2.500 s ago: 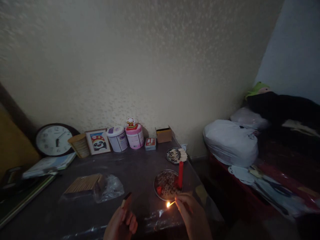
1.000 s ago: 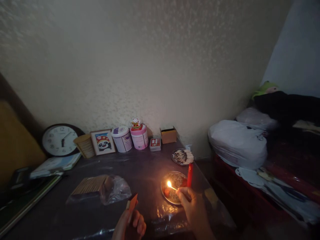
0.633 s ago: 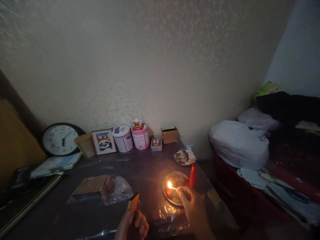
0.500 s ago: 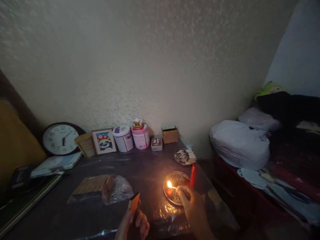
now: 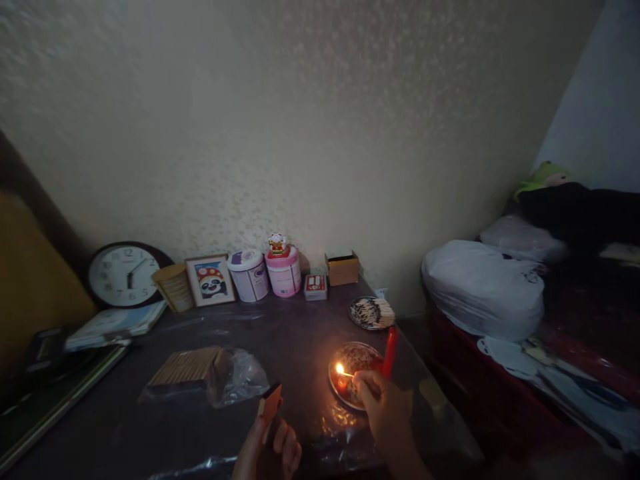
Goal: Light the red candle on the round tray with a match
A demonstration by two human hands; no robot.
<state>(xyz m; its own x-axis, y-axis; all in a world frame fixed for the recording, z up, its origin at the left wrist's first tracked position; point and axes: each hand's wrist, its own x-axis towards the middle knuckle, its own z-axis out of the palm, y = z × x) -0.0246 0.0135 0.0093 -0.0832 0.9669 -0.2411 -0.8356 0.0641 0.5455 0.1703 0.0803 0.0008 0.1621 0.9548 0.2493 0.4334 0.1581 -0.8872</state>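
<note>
**A lit match low over a crowded dish**

A dim room was seen, with a dark table (image 5: pixel 210 400) under clear plastic sheeting set against a pale wall. A burning match (image 5: pixel 345 373) was pinched between the fingers of the right hand (image 5: pixel 383 407), its flame held low over the metal dish (image 5: pixel 353 387) beside an upright red candle (image 5: pixel 389 351). A matchbox (image 5: pixel 271 402) was gripped upright in the closed left hand (image 5: pixel 270 453), near the table's front edge. The risks could be judged plainly: fingertips could be scorched as the stick burned short, and the plastic sheeting or the bagged bundle of sticks (image 5: pixel 200 370) nearby could be caught if the match was dropped.
</note>
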